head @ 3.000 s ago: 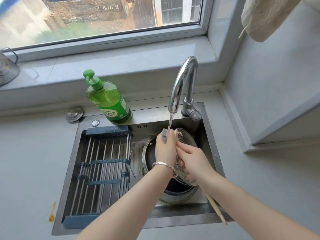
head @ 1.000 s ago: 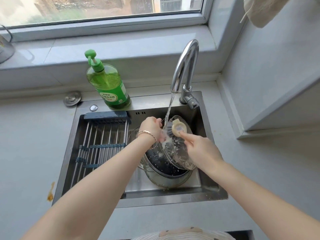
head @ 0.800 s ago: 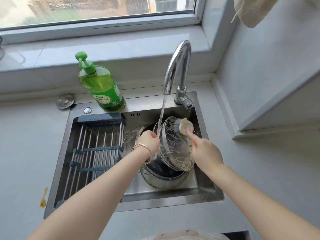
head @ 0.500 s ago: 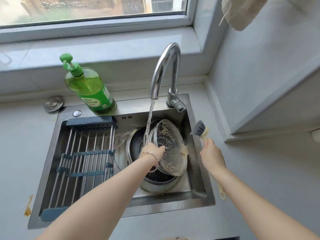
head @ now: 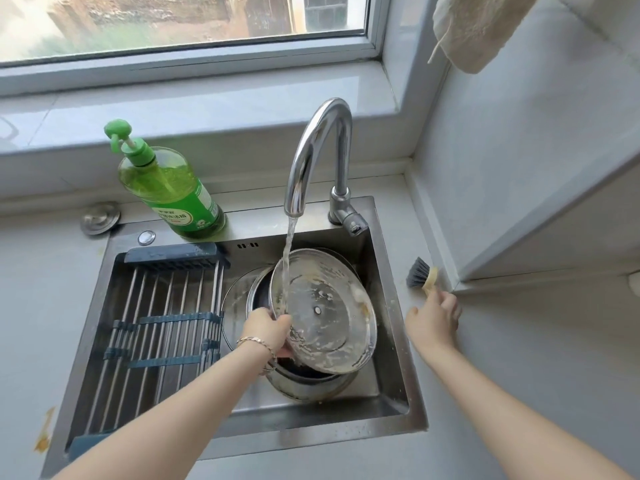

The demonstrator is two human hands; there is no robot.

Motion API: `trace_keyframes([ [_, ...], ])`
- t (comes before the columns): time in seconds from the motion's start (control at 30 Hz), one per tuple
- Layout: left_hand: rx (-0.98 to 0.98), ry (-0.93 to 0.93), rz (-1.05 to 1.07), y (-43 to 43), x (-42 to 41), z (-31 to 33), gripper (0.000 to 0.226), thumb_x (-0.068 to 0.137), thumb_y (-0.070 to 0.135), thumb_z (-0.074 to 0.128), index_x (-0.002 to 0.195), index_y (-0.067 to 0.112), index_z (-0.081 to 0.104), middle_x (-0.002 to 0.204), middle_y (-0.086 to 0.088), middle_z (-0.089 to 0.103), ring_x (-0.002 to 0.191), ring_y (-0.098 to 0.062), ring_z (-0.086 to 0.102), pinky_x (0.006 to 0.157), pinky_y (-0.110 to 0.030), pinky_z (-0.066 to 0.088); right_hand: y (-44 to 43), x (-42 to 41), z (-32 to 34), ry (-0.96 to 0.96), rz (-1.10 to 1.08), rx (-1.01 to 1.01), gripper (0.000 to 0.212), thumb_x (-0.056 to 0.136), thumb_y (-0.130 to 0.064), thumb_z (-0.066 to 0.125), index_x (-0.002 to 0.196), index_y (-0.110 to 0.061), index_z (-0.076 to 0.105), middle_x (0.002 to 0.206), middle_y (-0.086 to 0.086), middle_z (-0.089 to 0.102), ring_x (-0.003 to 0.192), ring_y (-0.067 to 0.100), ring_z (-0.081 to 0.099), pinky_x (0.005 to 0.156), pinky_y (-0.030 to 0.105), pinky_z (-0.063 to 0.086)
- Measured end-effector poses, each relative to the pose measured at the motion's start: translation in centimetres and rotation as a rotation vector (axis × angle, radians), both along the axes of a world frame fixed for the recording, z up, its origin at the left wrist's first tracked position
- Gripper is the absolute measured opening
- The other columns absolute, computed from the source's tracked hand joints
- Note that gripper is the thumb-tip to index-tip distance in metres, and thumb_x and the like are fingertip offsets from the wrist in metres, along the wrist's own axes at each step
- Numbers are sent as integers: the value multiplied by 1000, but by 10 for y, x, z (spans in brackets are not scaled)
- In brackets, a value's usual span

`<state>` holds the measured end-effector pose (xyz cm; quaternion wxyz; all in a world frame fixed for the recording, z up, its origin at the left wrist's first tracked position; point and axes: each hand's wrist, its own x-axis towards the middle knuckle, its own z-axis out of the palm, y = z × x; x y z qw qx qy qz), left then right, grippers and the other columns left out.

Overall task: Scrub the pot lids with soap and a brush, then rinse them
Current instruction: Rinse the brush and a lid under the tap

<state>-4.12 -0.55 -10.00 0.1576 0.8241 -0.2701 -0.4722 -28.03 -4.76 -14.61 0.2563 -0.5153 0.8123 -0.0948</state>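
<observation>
Sink [head: 263, 233] held the soapy pot lid [head: 325, 313], tilted on edge above a pot [head: 311, 386] under the running tap [head: 318, 150]; fingers of the left hand [head: 266, 329] gripped its left rim. The right hand [head: 433, 320] lay well right of it over the tabletop [head: 519, 358], its brush [head: 420, 273] pointing away, lowered from mid-air half a second before; whether those fingers gripped was unclear.

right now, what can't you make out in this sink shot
All in the head view:
lid top side: turned away from the camera
pot inside: covered by the lid and left hand
brush handle: under the right hand, hold unclear
soap bottle label: print too small
cloth: cut by the top edge
</observation>
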Motion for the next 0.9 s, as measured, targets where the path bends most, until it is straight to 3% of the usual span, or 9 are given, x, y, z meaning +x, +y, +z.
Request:
trace_keyframes([
  [0.07, -51, 32, 64, 9, 13, 9, 2, 87, 8, 51, 88, 7, 51, 91, -18, 62, 71, -34, 66, 51, -40, 58, 4, 16, 11, 10, 83, -61, 57, 86, -9, 52, 141, -6, 35, 137, 16, 33, 126, 35, 29, 107, 37, 21],
  [0.2, -118, 210, 239, 17, 36, 33, 17, 87, -3, 39, 90, 13, 45, 92, -16, 57, 71, -37, 64, 55, -53, 56, 19, 66, 46, -122, 412, -140, 48, 95, -24, 44, 141, -12, 38, 150, 6, 28, 138, 22, 22, 114, 32, 12],
  [0.3, -140, 276, 272, 21, 43, 54, 28, 85, -10, 33, 98, 13, 42, 95, -17, 54, 72, -39, 62, 43, -48, 54, 31, 110, 57, -127, 742, -7, 58, 98, -43, 33, 149, -18, 19, 158, 1, 8, 145, 15, 4, 116, 32, -3],
  [0.4, -133, 351, 260, 30, 43, 74, 40, 83, -15, 31, 111, 12, 40, 101, -13, 52, 79, -44, 59, 42, -50, 53, 20, 140, 51, -69, 681, 171, 72, 96, -53, 26, 150, -16, -3, 157, 8, -15, 144, 21, -14, 115, 36, -11],
  [0.5, -147, 444, 262, 39, 39, 86, 45, 80, -19, 31, 103, 17, 45, 96, -11, 54, 77, -43, 59, 44, -53, 52, 1, 164, 49, 11, 586, 81, 75, 96, -56, 22, 149, -12, -7, 155, 11, -19, 143, 23, -19, 113, 39, -14],
  [0.57, -187, 454, 258, 37, 37, 88, 44, 78, -19, 32, 97, 18, 47, 100, -16, 55, 84, -45, 58, 46, -54, 52, 2, 182, 55, -45, 780, -58, 69, 97, -52, 19, 150, -15, -4, 157, 7, -14, 144, 19, -15, 114, 37, -13],
  [0.73, -310, 523, 381, 32, 48, 87, 50, 83, -22, 30, 118, 10, 45, 119, -21, 56, 101, -42, 57, 67, -47, 49, 29, 164, 61, -139, 1389, -182, 75, 82, -66, 0, 145, -26, -6, 151, -9, -17, 141, 7, -17, 113, 26, -17],
  [0.8, -269, 478, 294, 38, 56, 85, 52, 80, -20, 29, 104, 23, 49, 108, -13, 60, 86, -38, 61, 50, -50, 54, 24, 139, 53, -43, 1390, -148, 75, 77, -71, -5, 141, -32, -12, 150, -10, -22, 141, 7, -20, 109, 22, -23],
  [0.9, -222, 475, 202, 45, 57, 86, 56, 78, -18, 28, 107, 26, 47, 103, -7, 60, 76, -38, 63, 42, -50, 53, 5, 123, 45, 93, 1039, -63, 78, 81, -75, -1, 143, -29, -16, 153, -3, -23, 141, 11, -22, 113, 32, -17],
])
